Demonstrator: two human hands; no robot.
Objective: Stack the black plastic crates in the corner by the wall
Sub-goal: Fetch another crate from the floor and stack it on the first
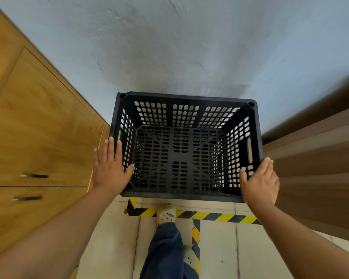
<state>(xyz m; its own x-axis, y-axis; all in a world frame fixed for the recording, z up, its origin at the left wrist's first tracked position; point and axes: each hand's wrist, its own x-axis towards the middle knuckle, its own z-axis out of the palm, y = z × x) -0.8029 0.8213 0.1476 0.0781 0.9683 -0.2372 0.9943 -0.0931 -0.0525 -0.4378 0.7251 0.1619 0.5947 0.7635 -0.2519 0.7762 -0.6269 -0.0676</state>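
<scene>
My left hand (111,168), fingers straight, lies flat on the left rim of the black perforated plastic crate (186,147). The crate sits mid-frame against the pale wall (189,47), mouth up, long axis left-right; anything beneath is hidden. My right hand (260,181) curls over its right rim.

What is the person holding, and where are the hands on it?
The black crate. The left hand lies flat on its left rim, thumb inside; the right hand curls over the right near corner of the rim.
</scene>
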